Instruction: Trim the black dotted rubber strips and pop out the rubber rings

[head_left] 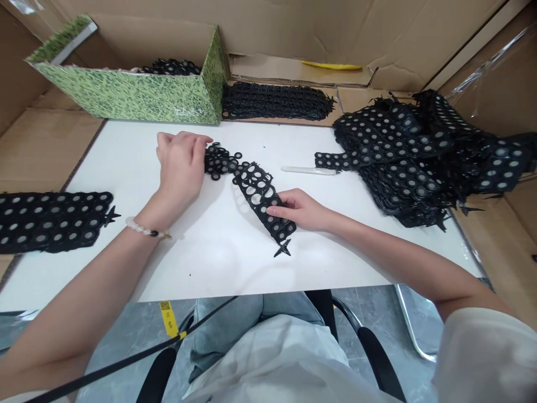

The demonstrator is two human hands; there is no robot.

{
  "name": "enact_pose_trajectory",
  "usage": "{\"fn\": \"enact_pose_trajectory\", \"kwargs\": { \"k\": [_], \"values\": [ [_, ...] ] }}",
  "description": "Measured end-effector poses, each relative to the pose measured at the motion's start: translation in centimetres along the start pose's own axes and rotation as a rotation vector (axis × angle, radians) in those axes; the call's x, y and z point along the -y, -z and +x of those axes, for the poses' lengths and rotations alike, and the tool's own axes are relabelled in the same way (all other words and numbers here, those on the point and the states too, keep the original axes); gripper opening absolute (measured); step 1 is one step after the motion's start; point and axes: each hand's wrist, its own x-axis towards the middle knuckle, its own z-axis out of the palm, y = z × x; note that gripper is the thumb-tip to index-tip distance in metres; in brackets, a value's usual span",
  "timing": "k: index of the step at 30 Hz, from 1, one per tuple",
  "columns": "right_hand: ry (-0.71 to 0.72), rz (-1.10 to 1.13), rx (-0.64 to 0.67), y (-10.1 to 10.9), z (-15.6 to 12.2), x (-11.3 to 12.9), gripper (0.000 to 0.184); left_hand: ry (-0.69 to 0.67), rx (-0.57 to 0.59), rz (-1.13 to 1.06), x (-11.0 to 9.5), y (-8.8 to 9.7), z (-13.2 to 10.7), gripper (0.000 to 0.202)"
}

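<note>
A black plastic strip (262, 196) full of round holes lies slanted on the white table (210, 257). My right hand (300, 210) presses its fingers on the strip's near end, beside a small star-shaped tip. My left hand (182, 162) rests palm down, fingers curled, at the strip's far end, on a small cluster of loose black rings (220, 162). What its fingers hold is hidden.
A big heap of black strips with grey discs (423, 157) lies at the right. More such strips (48, 221) sit at the left edge. A green patterned box (138, 92) with black parts stands at the back left, another black stack (274, 102) beside it. A white pen (308, 169) lies mid-table.
</note>
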Motion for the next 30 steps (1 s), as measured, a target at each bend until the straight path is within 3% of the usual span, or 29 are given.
{"fn": "enact_pose_trajectory", "kwargs": {
  "k": [2,4,7,10,14,16,18,21,26,30],
  "values": [
    [-0.015,0.05,-0.009,-0.1,0.0,0.0,0.035,-0.039,0.087,0.202,1.0,-0.4,0.0,0.04],
    [-0.028,0.091,-0.015,-0.1,0.1,0.0,0.034,-0.078,0.126,0.263,1.1,-0.7,-0.5,0.044],
    [-0.034,0.105,-0.013,-0.1,0.2,-0.1,0.033,-0.15,0.078,0.233,-0.5,-0.2,-1.1,0.046],
    [-0.027,0.092,-0.009,-0.1,0.2,-0.2,0.035,-0.306,0.08,0.13,-3.0,0.9,-1.9,0.033],
    [0.036,0.024,-0.016,0.0,0.4,-0.4,0.038,-0.623,0.333,0.041,-5.5,1.2,-3.3,0.041],
    [0.082,-0.042,-0.011,0.1,0.5,-0.4,0.04,-0.687,0.492,0.025,-6.2,0.7,-4.0,0.048],
    [0.115,-0.099,0.015,0.3,0.5,-0.4,0.041,-0.674,0.586,0.008,-6.4,0.2,-4.5,0.05],
    [0.129,-0.141,0.053,0.5,0.4,-0.2,0.041,-0.63,0.638,-0.039,-6.3,-0.2,-4.7,0.046],
    [0.136,-0.102,0.022,0.6,0.5,0.0,0.043,-0.572,0.644,-0.119,-6.0,-0.1,-4.3,0.047],
    [0.093,0.006,-0.009,0.2,0.7,0.1,0.046,-0.441,0.598,-0.218,-5.9,-0.2,-4.2,0.048]
  ]
}}
